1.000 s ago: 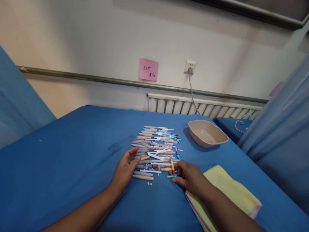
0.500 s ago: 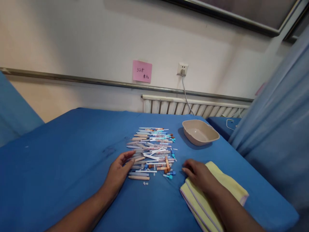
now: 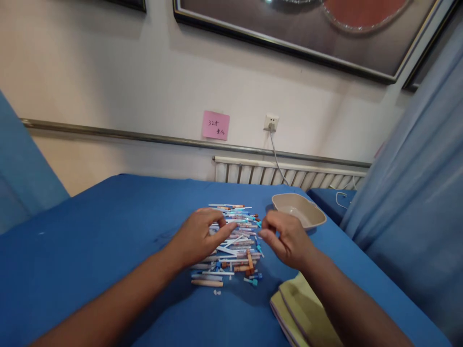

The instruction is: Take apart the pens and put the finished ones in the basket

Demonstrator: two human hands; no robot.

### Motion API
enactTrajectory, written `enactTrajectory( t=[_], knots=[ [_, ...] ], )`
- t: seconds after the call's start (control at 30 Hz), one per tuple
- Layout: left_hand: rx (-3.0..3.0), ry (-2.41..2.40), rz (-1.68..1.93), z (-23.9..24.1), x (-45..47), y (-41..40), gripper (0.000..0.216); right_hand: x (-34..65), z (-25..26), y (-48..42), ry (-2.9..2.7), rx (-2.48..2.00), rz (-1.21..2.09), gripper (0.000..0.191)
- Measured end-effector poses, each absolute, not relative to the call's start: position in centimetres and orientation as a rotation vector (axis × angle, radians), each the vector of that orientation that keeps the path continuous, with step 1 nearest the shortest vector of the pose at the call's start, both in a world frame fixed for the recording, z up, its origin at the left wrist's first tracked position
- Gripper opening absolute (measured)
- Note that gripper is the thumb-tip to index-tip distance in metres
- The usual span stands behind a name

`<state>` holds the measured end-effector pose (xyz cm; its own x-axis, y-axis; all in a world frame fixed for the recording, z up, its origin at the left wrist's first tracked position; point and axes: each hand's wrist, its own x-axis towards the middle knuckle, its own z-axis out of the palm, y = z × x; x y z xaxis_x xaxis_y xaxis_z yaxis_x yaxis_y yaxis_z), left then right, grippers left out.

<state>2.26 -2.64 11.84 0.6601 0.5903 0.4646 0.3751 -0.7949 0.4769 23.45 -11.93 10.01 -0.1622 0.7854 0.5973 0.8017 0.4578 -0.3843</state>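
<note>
A pile of pen parts [image 3: 235,243] lies on the blue-covered table [image 3: 119,226]: beige and grey-blue barrels, thin white sticks, and small blue, turquoise and orange-brown pieces toward its right side. My left hand [image 3: 202,236] hovers over the left part of the pile, fingers bent and thumb apart from them, nothing visible in it. Across from it, my right hand [image 3: 287,238] is raised just right of the pile, its fingers loosely curled and a gap showing by the thumb; I see nothing held. The left hand covers some barrels.
Behind my right hand stands a beige plastic basin [image 3: 292,205]. A folded yellow cloth [image 3: 304,308] lies under my right forearm. Small white bits [image 3: 217,292] sit before the pile. A radiator [image 3: 249,173] runs along the wall; a blue curtain [image 3: 408,159] hangs at right.
My left hand has lifted off the barrels and moved right, over the pile. My right hand has risen from beside the yellow cloth and come toward the left hand. The view tilted up slightly.
</note>
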Motion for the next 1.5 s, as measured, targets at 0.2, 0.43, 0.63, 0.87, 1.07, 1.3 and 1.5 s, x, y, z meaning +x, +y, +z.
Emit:
enactTrajectory(
  t=[0.2, 0.43, 0.63, 0.87, 1.07, 1.3, 1.5],
  knots=[
    [2.343, 0.365, 1.414, 16.6, 3.4, -6.0, 0.050, 18.8, 16.0, -11.6, -1.291, -0.649, 0.110, 0.066],
    [1.674, 0.409, 1.602, 14.4, 1.9, -0.4, 0.065, 22.4, 12.5, -7.4, -1.105, -0.784, 0.149, 0.068],
    [1.516, 0.683, 1.546, 11.9, 2.5, 6.4, 0.067, 26.4, 9.9, -1.9, -0.913, -0.975, 0.237, 0.066],
    [1.563, 0.674, 1.515, 12.0, 3.1, 5.2, 0.067, 26.6, 9.9, -2.0, -0.907, -0.950, 0.243, 0.066],
    [1.608, 0.690, 1.482, 12.1, 3.1, 4.9, 0.066, 26.3, 9.7, -1.8, -0.923, -0.979, 0.244, 0.066],
    [1.652, 0.692, 1.459, 11.9, 3.8, 4.6, 0.066, 26.0, 9.7, -1.9, -0.970, -1.000, 0.227, 0.065],
    [1.643, 0.702, 1.433, 11.6, 3.9, 4.7, 0.066, 26.1, 9.8, -1.8, -0.972, -0.973, 0.217, 0.064]
  ],
)
